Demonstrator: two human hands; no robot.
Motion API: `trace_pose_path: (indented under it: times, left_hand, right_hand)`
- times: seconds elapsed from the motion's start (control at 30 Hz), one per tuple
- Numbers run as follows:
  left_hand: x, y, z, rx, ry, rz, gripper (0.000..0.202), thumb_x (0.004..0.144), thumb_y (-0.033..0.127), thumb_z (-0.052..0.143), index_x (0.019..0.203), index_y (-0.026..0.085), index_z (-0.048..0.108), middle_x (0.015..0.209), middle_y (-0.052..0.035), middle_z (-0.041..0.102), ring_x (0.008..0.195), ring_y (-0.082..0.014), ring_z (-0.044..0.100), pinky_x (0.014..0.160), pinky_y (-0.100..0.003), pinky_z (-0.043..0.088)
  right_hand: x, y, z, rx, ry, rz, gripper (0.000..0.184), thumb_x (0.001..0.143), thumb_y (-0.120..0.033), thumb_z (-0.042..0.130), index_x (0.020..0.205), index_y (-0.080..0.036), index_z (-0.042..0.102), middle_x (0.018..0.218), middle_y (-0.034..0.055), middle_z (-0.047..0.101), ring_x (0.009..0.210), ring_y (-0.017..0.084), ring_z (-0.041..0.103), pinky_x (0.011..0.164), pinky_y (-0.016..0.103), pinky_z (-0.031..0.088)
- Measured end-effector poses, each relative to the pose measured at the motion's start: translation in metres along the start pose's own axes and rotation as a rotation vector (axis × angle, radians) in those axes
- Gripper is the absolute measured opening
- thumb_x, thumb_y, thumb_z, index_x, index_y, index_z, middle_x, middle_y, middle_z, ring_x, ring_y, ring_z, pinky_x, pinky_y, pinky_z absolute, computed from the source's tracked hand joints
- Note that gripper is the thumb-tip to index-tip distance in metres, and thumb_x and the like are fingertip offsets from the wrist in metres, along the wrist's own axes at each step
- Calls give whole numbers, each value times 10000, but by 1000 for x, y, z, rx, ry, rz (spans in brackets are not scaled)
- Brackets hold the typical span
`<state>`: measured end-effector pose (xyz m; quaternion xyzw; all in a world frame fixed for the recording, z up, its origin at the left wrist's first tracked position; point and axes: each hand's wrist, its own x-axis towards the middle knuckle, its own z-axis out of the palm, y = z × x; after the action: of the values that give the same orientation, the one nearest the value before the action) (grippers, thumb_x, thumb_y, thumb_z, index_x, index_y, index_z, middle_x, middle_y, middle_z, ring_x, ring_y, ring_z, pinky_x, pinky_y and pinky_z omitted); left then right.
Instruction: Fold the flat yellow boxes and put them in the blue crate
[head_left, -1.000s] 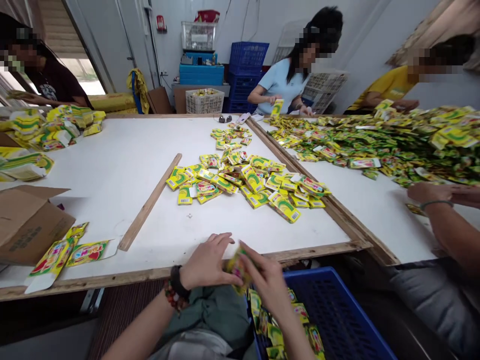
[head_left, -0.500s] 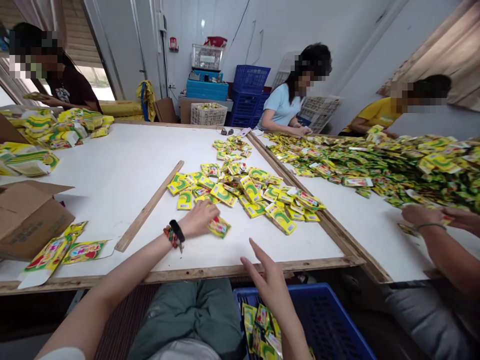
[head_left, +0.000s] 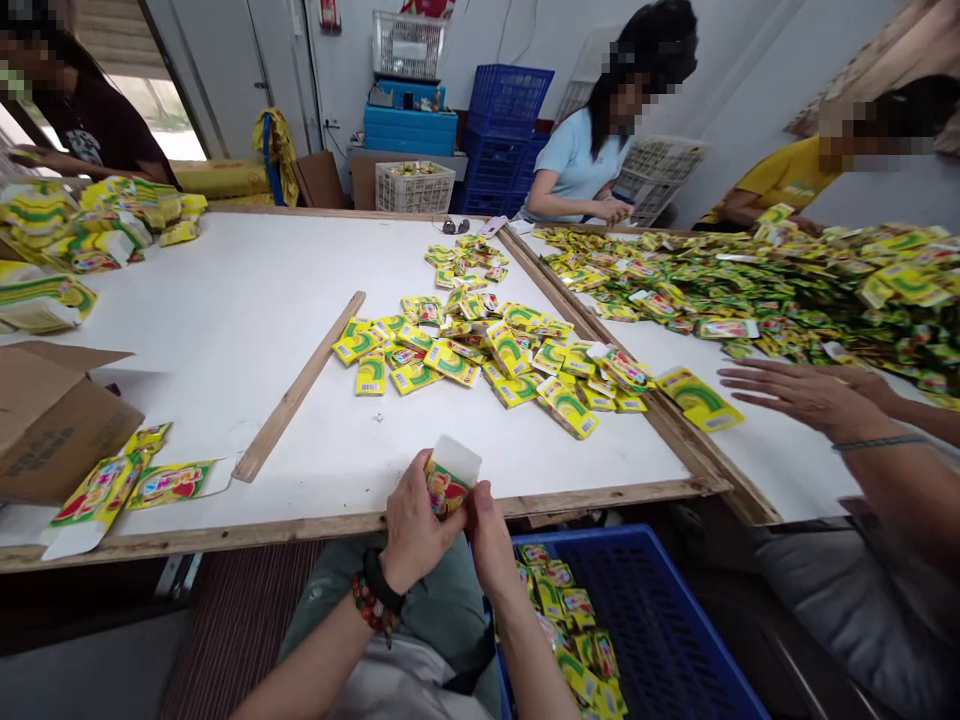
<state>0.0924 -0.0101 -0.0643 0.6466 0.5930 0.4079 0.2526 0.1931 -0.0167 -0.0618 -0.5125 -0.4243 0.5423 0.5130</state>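
A small yellow-green printed box (head_left: 448, 490) is held upright over the table's front edge, its white flap standing open at the top. My left hand (head_left: 420, 525) is closed round its left side, thumb across the front. At its lower right corner, the fingers of my right hand (head_left: 489, 535) are closed against the box; their tips are partly hidden. Beyond my hands lies a loose pile of similar small boxes (head_left: 454, 362) on the white table (head_left: 315, 455). Below and to the right, a blue crate (head_left: 645, 600) holds several packets (head_left: 577, 620).
A wooden strip (head_left: 300, 385) lies left of the pile, and a wooden divider (head_left: 637, 385) runs along its right. At left stand a cardboard box (head_left: 67, 430) and flattened packets (head_left: 169, 483). A co-worker's hands (head_left: 810, 400) are at right, near a large heap (head_left: 810, 290). Other people sit beyond.
My left hand has lifted a box from the table and drawn it toward me. My right hand has moved in to meet it. At right, a yellow box now lies by the divider.
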Motion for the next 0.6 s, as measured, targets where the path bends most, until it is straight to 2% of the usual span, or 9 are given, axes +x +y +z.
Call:
trace_pose_path:
  times: [0.1,0.17,0.27,0.4,0.5,0.57,0.6]
  left_hand:
    - [-2,-1,3,68,34,59,590,669,228,662,1205,169,423,1084,-123,595,1032,-304,597,852,-451,516]
    - [-3,-5,3,61,34,109,625,674,219,648,1244,170,395,1111,-123,599,1012,-284,612,845,-427,522]
    - [-3,-13,3,45,39,203,696,717,214,616,1337,205,301,1246,-123,574,1058,-259,619,853,-393,526]
    - [-3,-18,2,-42,35,367,562,762,188,583,1262,255,336,1336,-97,527,1134,-228,594,859,-364,529]
    - [-3,-15,1,-91,21,350,660,777,233,591,1331,227,232,1435,-159,416,1152,-231,583,868,-383,529]
    - [-4,-13,0,-86,-13,289,783,773,269,602,1393,193,130,1479,-205,337,1183,-248,562,888,-403,521]
    - [-4,-12,0,-76,-52,251,806,765,281,610,1404,185,127,1467,-206,356,1180,-258,563,890,-410,519]
  right_hand:
    - [5,-10,1,168,35,135,494,773,-594,606,940,-148,738,906,83,758,906,262,686,847,377,542]
    - [9,-17,3,243,24,187,392,677,-500,731,859,-154,757,835,71,764,825,266,698,805,383,555]
    - [13,-25,2,296,14,200,313,633,-406,773,840,-172,771,824,63,770,784,262,708,776,382,563]
    - [12,-35,-7,151,-117,87,384,722,-366,726,1083,-236,727,1072,40,739,962,255,693,900,400,528]
    - [6,-38,-11,-90,-233,-99,338,775,-348,691,1102,-269,712,1154,32,702,1085,272,650,984,433,479]
    - [3,-37,-10,-234,-189,-205,291,778,-320,690,1062,-267,729,1118,38,715,1059,284,664,971,443,491]
    - [2,-36,-9,-282,-134,-224,283,785,-310,682,1060,-263,730,1103,42,720,1029,287,677,952,445,505]
